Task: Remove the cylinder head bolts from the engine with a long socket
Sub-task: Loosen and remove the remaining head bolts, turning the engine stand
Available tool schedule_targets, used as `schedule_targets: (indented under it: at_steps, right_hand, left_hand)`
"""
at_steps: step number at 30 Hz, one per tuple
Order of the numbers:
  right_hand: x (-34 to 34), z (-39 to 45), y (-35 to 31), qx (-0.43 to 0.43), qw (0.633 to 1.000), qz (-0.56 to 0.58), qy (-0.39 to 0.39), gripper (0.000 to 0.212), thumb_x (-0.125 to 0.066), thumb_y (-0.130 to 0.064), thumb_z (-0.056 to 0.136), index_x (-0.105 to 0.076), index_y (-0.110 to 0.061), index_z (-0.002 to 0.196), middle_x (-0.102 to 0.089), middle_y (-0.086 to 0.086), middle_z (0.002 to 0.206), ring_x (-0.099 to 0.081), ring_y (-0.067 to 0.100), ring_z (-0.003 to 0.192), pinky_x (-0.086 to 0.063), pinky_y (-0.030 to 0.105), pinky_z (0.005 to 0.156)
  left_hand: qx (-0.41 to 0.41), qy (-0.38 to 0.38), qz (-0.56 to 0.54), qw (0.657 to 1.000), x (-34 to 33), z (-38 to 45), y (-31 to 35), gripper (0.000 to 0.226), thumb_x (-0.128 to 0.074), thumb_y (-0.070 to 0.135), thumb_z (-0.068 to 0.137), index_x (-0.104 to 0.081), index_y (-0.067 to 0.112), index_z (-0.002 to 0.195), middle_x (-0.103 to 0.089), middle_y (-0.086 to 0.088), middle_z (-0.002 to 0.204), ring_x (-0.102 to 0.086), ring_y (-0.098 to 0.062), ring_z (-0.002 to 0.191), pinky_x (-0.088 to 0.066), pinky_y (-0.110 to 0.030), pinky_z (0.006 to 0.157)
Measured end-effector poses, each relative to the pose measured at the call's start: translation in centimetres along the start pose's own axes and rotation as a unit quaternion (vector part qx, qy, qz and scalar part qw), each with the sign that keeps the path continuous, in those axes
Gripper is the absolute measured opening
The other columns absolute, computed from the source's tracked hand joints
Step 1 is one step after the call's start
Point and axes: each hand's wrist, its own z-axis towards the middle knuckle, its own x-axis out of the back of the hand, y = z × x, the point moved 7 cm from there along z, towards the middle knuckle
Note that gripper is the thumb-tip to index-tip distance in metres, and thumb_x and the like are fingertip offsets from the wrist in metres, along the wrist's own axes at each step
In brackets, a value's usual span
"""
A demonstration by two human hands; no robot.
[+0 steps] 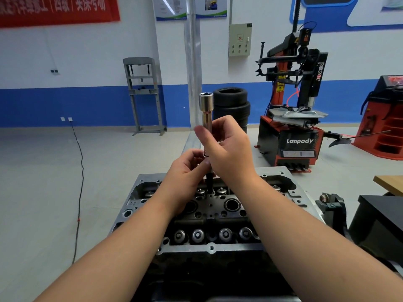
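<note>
The right hand (226, 147) is wrapped around the lower half of a long chrome socket (206, 110), which stands upright with its open end at twelve o'clock. At seven o'clock from it, the left hand (185, 171) pinches the thin dark bolt shank (209, 182) that hangs from the socket's bottom, fingertips touching the right hand. The shank's tip sits just above the middle of the grey metal cylinder head (209, 214), near the far row of valve springs. The head lies below both forearms, with round bores and a near row of spring caps showing. Well beyond, at one o'clock, a stack of black tyres (232, 105) stands by the blue-and-white wall, and at two o'clock a red and black tyre changer (292, 118).
</note>
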Motion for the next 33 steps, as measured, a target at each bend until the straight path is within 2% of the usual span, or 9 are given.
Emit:
schedule_targets:
  at_steps: [2,4,8,13,19,21,26,30,33]
  right_hand:
    - [-0.15,-0.01,0.02,0.0,1.0,0.007,-0.011,0.01,-0.063,-0.032,0.098,-0.059,-0.028,0.089,-0.067,-0.007,0.08,-0.062,0.005,0.072,-0.051,0.02,0.065]
    - [-0.43,-0.08,0.24,-0.011,0.999,0.014,-0.027,0.012,-0.056,-0.029,0.102,-0.064,-0.02,0.098,-0.071,-0.006,0.087,-0.063,0.002,0.075,-0.052,0.023,0.07]
    - [-0.62,-0.13,0.09,-0.01,0.999,0.02,-0.035,0.017,-0.057,-0.027,0.102,-0.065,-0.012,0.105,-0.067,-0.012,0.084,-0.063,0.003,0.074,-0.053,0.031,0.069]
    - [-0.23,-0.08,-0.09,-0.013,1.0,0.0,-0.016,0.017,-0.072,-0.033,0.093,-0.058,-0.023,0.091,-0.062,-0.009,0.075,-0.062,0.014,0.067,-0.056,0.04,0.063]
    - [-0.46,-0.23,0.29,-0.026,0.999,0.021,-0.029,0.011,-0.054,-0.025,0.103,-0.063,-0.021,0.097,-0.071,-0.009,0.085,-0.063,0.001,0.073,-0.054,0.03,0.071]
    - [-0.53,-0.19,0.23,-0.028,0.999,0.032,-0.032,0.014,-0.053,-0.028,0.102,-0.064,-0.02,0.098,-0.069,-0.011,0.084,-0.062,-0.001,0.072,-0.05,0.026,0.069]
    - [-0.14,-0.2,-0.21,-0.005,1.0,0.005,-0.012,0.016,-0.07,-0.034,0.093,-0.061,-0.021,0.092,-0.063,-0.01,0.075,-0.062,0.01,0.067,-0.055,0.033,0.063]
    - [-0.12,-0.2,-0.16,-0.007,1.0,0.009,-0.013,0.01,-0.059,-0.029,0.1,-0.062,-0.023,0.093,-0.07,-0.005,0.083,-0.064,0.006,0.074,-0.053,0.028,0.068]
    - [-0.51,-0.21,0.11,-0.027,0.999,0.023,-0.035,0.014,-0.053,-0.025,0.104,-0.064,-0.02,0.097,-0.071,-0.007,0.087,-0.063,0.001,0.074,-0.053,0.03,0.072]
  left_hand:
    - [0.007,-0.019,-0.011,1.0,-0.31,0.02,-0.09,0.03,-0.047,0.037,0.109,-0.067,0.018,0.122,-0.076,-0.004,0.104,-0.071,-0.017,0.094,-0.057,-0.027,0.074]
    - [0.014,-0.032,-0.017,0.999,-0.53,0.02,-0.23,0.034,-0.039,0.033,0.112,-0.065,0.015,0.125,-0.077,-0.005,0.106,-0.072,-0.02,0.099,-0.058,-0.034,0.083]
    - [0.012,-0.014,0.003,1.0,-0.29,0.03,-0.09,0.029,-0.049,0.033,0.109,-0.067,0.014,0.122,-0.077,-0.006,0.103,-0.074,-0.023,0.097,-0.059,-0.042,0.089]
    - [0.0,0.008,0.014,1.0,0.09,-0.03,0.12,0.023,-0.06,0.035,0.102,-0.067,0.018,0.116,-0.077,-0.001,0.1,-0.072,-0.013,0.089,-0.055,-0.022,0.072]
    - [0.015,-0.035,-0.028,0.999,-0.62,-0.02,-0.21,0.032,-0.044,0.032,0.11,-0.066,0.015,0.126,-0.077,-0.007,0.106,-0.073,-0.02,0.097,-0.059,-0.032,0.083]
    - [0.008,-0.026,-0.012,1.0,-0.41,0.07,-0.22,0.027,-0.049,0.033,0.108,-0.068,0.017,0.121,-0.078,-0.005,0.105,-0.074,-0.02,0.097,-0.059,-0.036,0.086]
    - [-0.007,0.011,0.002,1.0,0.16,0.11,-0.05,0.033,-0.068,0.044,0.09,-0.069,0.02,0.112,-0.078,-0.001,0.097,-0.072,-0.017,0.087,-0.056,-0.029,0.073]
    - [0.005,-0.019,-0.031,0.999,-0.35,0.14,-0.33,0.035,-0.047,0.039,0.108,-0.068,0.014,0.12,-0.077,-0.007,0.104,-0.074,-0.022,0.095,-0.059,-0.032,0.08]
    - [0.006,-0.025,-0.021,0.999,-0.45,0.15,-0.34,0.029,-0.047,0.032,0.11,-0.068,0.014,0.118,-0.078,-0.006,0.101,-0.074,-0.021,0.094,-0.059,-0.032,0.083]
